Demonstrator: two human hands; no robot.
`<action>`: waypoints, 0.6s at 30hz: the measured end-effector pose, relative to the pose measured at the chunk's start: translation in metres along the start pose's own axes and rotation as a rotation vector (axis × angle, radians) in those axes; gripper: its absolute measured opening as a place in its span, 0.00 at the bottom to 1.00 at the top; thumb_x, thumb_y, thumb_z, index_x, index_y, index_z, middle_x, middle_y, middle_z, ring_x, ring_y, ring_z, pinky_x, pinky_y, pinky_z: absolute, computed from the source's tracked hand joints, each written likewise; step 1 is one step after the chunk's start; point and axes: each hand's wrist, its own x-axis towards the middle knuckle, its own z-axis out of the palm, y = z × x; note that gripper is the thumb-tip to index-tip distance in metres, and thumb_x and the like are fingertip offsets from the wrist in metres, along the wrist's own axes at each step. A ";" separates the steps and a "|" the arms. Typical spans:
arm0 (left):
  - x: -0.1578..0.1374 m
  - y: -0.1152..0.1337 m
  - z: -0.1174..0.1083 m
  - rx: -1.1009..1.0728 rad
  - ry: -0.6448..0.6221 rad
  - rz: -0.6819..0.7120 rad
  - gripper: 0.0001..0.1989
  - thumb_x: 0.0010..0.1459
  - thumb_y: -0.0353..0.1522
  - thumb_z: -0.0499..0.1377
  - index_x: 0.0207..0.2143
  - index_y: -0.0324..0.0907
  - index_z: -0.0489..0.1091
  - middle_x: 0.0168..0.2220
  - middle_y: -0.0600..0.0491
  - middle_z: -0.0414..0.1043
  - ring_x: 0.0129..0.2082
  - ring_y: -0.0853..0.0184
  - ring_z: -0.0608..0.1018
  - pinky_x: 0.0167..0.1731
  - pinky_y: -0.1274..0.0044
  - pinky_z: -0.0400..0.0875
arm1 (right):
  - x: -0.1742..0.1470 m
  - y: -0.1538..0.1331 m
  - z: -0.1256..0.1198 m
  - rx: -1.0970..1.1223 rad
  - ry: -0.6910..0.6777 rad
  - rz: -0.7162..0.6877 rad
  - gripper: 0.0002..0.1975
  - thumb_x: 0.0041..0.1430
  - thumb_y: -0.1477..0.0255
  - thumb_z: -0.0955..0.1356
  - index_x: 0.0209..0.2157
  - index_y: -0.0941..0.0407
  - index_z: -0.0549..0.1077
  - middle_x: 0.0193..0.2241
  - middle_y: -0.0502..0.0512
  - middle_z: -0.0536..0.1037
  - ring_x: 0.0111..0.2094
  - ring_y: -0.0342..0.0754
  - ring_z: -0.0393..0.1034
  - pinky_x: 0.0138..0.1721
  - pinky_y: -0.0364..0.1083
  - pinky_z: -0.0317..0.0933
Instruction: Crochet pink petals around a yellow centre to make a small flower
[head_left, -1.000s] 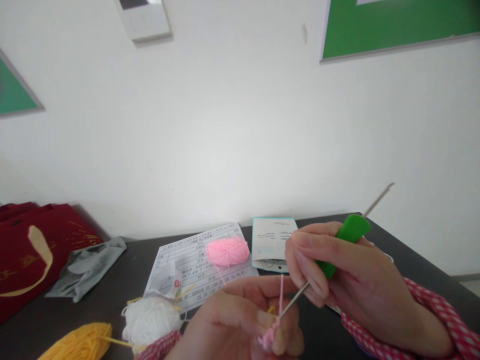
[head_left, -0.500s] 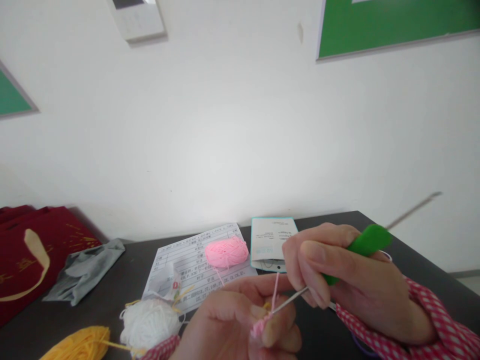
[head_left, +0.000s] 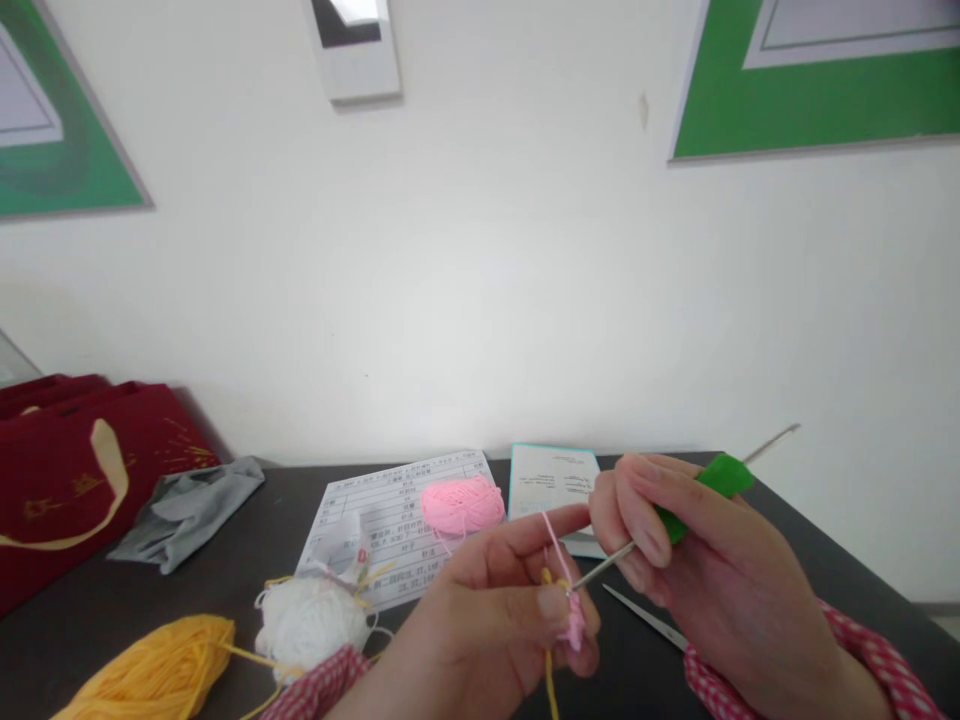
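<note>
Between the thumb and fingers of my left hand (head_left: 499, 605) is a small pink crochet piece (head_left: 574, 622), with a strand of yellow yarn (head_left: 550, 680) hanging below it. Pink yarn (head_left: 556, 545) runs taut from the piece up over my raised left index finger. My right hand (head_left: 720, 570) grips a crochet hook (head_left: 726, 476) by its green handle. The hook's metal shaft points down to the left, and its tip is at the top of the pink stitches. The exact loop at the tip is too small to make out.
A pink yarn ball (head_left: 463, 505) lies on a printed sheet (head_left: 375, 500). White yarn (head_left: 311, 625) and yellow yarn (head_left: 154, 670) sit at left, near a grey cloth (head_left: 187, 510) and a red gift bag (head_left: 97, 470). Scissors (head_left: 645, 615) and a pale booklet (head_left: 551, 480) lie by my right hand.
The view has shifted, so the wall frames sit lower. Both hands stay together, the hook tip still at the pink piece. The yellow strand and the scissors blade now show more plainly.
</note>
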 end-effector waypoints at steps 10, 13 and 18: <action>-0.006 -0.009 0.005 0.159 0.241 0.137 0.30 0.48 0.31 0.73 0.55 0.40 0.74 0.28 0.56 0.73 0.31 0.70 0.73 0.41 0.74 0.65 | -0.023 0.023 0.004 0.127 0.175 0.118 0.21 0.59 0.59 0.73 0.19 0.56 0.71 0.17 0.47 0.68 0.20 0.41 0.61 0.23 0.40 0.58; -0.006 -0.021 -0.003 0.218 0.321 0.187 0.34 0.49 0.32 0.73 0.59 0.39 0.71 0.29 0.57 0.73 0.31 0.70 0.72 0.39 0.75 0.64 | -0.034 0.040 0.000 0.138 0.253 0.143 0.20 0.56 0.58 0.75 0.20 0.55 0.71 0.19 0.46 0.69 0.20 0.40 0.60 0.25 0.40 0.60; 0.003 -0.044 -0.027 0.221 0.342 0.162 0.38 0.47 0.33 0.73 0.60 0.37 0.68 0.28 0.58 0.72 0.32 0.68 0.73 0.40 0.73 0.64 | -0.048 0.069 -0.015 0.091 0.369 0.236 0.19 0.56 0.58 0.75 0.21 0.55 0.71 0.20 0.46 0.69 0.23 0.41 0.61 0.28 0.39 0.63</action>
